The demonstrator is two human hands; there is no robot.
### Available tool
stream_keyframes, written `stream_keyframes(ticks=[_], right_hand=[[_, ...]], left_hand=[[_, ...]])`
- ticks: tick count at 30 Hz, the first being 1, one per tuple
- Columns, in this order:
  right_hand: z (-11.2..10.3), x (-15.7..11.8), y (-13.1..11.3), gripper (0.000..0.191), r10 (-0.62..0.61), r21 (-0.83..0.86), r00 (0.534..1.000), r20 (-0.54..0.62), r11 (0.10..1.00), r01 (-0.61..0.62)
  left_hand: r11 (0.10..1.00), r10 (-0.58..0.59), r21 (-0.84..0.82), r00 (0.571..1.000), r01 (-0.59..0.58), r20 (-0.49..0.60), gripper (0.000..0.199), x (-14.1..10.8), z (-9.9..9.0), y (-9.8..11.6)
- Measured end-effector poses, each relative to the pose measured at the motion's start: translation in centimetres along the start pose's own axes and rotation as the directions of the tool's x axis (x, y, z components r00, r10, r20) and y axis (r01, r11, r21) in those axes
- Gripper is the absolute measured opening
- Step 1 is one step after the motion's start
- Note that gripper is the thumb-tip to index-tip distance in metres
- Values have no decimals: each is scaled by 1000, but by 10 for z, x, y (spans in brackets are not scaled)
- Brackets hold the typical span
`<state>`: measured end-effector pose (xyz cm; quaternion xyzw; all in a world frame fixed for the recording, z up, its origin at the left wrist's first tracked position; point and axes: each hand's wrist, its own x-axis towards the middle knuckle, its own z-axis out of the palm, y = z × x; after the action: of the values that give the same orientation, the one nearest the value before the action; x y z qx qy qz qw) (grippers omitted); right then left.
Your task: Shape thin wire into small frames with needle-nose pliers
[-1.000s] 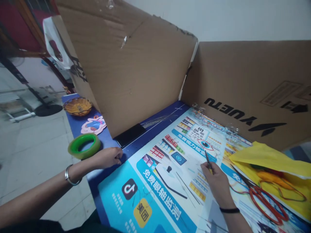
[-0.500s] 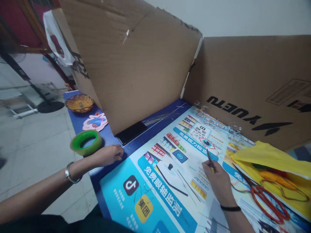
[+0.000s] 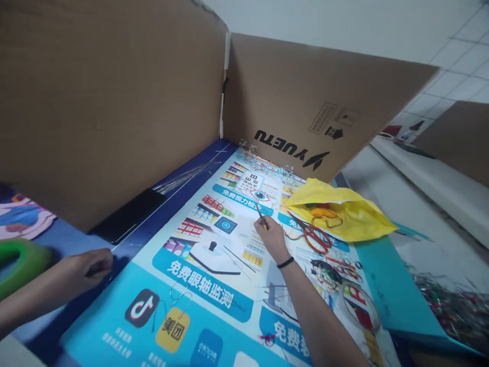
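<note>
My right hand is closed around a slim pointed tool with a dark tip and a yellowish part; its exact kind is unclear. It is over the printed poster, by the drawn eye. At the left table edge rests my left hand, fingers curled in; anything inside them is hidden. Just beyond it lies a flat black object, like a phone or tablet. Red-handled scissors lie right of my right hand, beside a yellow pouch holding orange and red thread.
Cardboard panels stand upright along the left and far sides. A green tape roll is at the left edge. Thin wires lie by the cardboard. Loose wire loops lie on the poster. At right is a tangled silvery heap.
The view has swung right, bringing the silvery heap and the right side into sight. The tool is still in my right hand. My left hand stays curled by the table edge.
</note>
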<state>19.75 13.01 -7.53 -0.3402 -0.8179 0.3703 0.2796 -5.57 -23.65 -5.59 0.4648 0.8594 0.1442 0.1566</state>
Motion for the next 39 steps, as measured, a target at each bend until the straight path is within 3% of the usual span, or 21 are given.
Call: stream_keyframes(ticks=[3,6,9,12,16,19,22,27,32,39], right_hand=[[-1,0,0,13,8,55,1000,3,998,-8],[0,1,2,11,27,124,1000,-9,992,-25],[0,3,5,10,63,218,997,-33,974,-54],[0,6,8,12,110,339,993,-46,937,-88],[-2,8,11,16,164,493,985,-42,861,-122],[-4,9,12,17,196,575,980,-44,807,-136],[-4,10,12,17,217,633,975,-49,761,-138],[-5,12,11,15,248,694,968,-51,706,-144],[-5,13,11,17,271,718,962,-27,675,-170],[-6,12,8,19,276,726,961,-13,664,-181]], left_hand=[[989,-57,-128,991,73,122,17,7,-13,-6],[953,-39,-288,981,93,189,16,21,-26,9],[934,72,-356,970,16,233,15,45,-26,55],[917,237,-374,942,-137,238,11,80,-12,118],[890,422,-316,855,-329,300,9,134,17,190],[858,507,-289,792,-425,340,13,164,36,225],[830,556,-293,744,-474,371,11,180,53,249],[786,618,-299,674,-541,404,10,187,71,269],[759,648,-293,628,-582,430,16,194,68,269],[733,674,-237,634,-638,379,26,201,66,264]])
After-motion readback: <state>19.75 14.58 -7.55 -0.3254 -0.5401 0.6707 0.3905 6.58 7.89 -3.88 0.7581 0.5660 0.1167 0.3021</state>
